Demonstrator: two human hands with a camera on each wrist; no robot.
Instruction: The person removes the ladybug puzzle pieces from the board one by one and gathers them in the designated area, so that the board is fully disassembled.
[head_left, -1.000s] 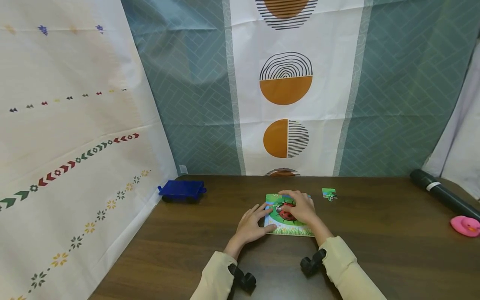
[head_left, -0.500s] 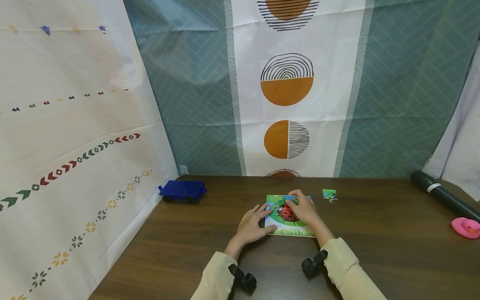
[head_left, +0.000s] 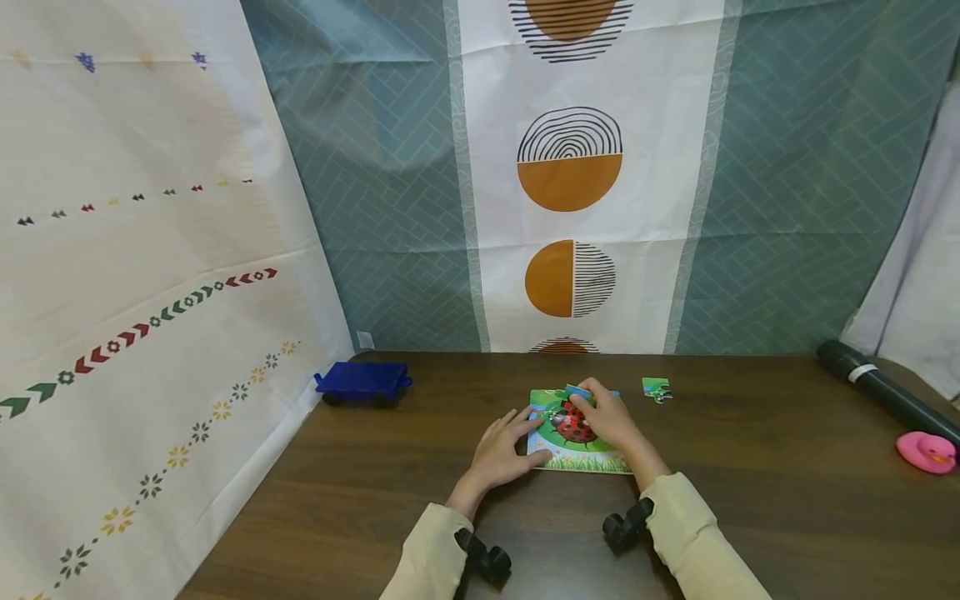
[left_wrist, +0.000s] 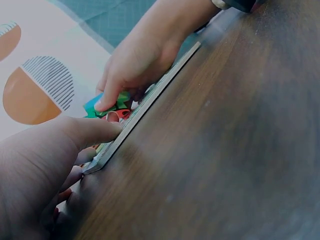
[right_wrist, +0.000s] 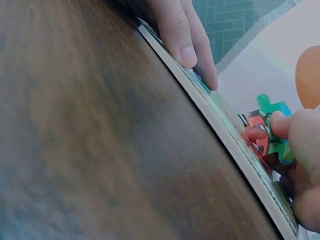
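A ladybug jigsaw puzzle (head_left: 581, 460) lies flat in its thin board on the table. My right hand (head_left: 606, 417) pinches a green, blue and red puzzle piece (right_wrist: 270, 122) between thumb and fingers, tilted up above the puzzle's upper part. That same puzzle piece (left_wrist: 120, 102) shows in the left wrist view. At the board's left side, my left hand (head_left: 501, 450) rests with thumb and fingers spread, touching its edge and surface. Another green puzzle piece (head_left: 657, 389) lies loose on the table, right of the board and behind it.
On the brown table (head_left: 360, 483) stands a blue toy wagon (head_left: 363, 380) at the back left. Far right are a black tube-shaped object (head_left: 885, 390) with a white band and a pink rubber duck (head_left: 927, 452). Patterned cloths hang behind and at the left.
My right hand's fingers, spread over the puzzle earlier, have closed together on a piece and raised it at a tilt. The left hand has stayed in place.
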